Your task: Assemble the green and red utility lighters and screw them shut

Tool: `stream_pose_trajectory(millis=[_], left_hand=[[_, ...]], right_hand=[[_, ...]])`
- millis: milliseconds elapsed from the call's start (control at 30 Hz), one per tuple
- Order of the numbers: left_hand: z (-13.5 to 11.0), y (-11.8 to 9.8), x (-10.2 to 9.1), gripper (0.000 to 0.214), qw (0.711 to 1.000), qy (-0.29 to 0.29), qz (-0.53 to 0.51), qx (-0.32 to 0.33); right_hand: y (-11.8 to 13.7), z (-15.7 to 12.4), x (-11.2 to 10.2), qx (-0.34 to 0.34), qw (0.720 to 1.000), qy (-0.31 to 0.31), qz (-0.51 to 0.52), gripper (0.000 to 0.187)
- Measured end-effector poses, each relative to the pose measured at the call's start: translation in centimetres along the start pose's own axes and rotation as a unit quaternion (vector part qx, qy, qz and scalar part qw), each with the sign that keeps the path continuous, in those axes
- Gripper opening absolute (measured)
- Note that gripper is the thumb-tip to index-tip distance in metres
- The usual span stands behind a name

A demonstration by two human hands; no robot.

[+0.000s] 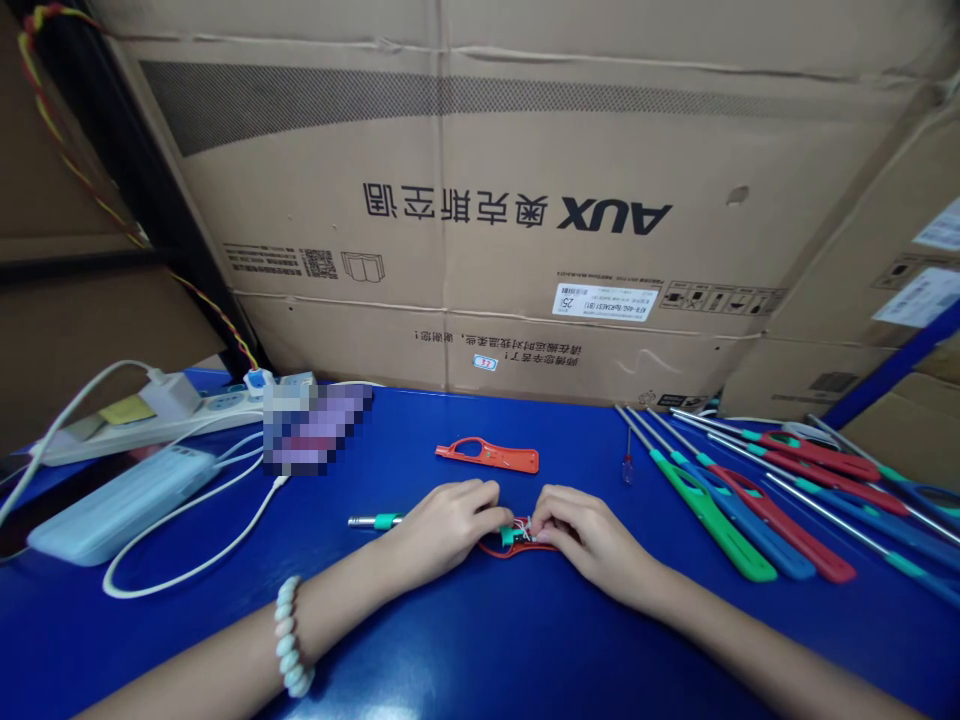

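Note:
An opened long-necked lighter lies on the blue table between my hands, its red casing showing a green trigger and thin white wires. Its metal tube with a green collar sticks out to the left, past my wrist. My left hand is closed, thumb and fingers gripping the lighter near the trigger. With its fingertips pinched together, my right hand works at the right part of the casing by the wires; the exact piece under them is hidden. Just beyond lies a loose orange-red casing half.
Several long lighters in green, blue and red lie at the right, beside a small screwdriver. At the left are a light-blue power bank, cables, a power strip and a pixelated item. A large cardboard box stands behind.

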State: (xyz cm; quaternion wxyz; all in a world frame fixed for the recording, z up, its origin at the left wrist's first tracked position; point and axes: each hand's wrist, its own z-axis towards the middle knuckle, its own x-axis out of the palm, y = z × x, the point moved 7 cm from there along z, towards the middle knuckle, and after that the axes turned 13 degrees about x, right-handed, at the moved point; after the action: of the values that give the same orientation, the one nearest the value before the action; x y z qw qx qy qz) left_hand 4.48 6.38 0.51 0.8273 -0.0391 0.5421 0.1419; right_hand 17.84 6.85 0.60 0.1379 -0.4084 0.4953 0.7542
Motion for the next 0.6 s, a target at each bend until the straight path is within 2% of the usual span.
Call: stream_pose_trajectory(millis=[300, 400, 600], left_hand=[[-0.04, 0.25, 0.04, 0.020, 1.000, 0.004, -0.018, -0.004], [0.03, 0.30, -0.05, 0.021, 1.000, 0.007, -0.022, -0.010], [0.04, 0.28, -0.03, 0.022, 1.000, 0.012, -0.016, -0.013]], right_hand=[[0.07, -0.15, 0.15, -0.005, 1.000, 0.003, -0.031, 0.016], [0.34, -0.26, 0.10, -0.007, 0.999, 0.014, -0.051, 0.009], [0.25, -0.08, 0.40, 0.037, 0.997, 0.011, -0.063, 0.011]])
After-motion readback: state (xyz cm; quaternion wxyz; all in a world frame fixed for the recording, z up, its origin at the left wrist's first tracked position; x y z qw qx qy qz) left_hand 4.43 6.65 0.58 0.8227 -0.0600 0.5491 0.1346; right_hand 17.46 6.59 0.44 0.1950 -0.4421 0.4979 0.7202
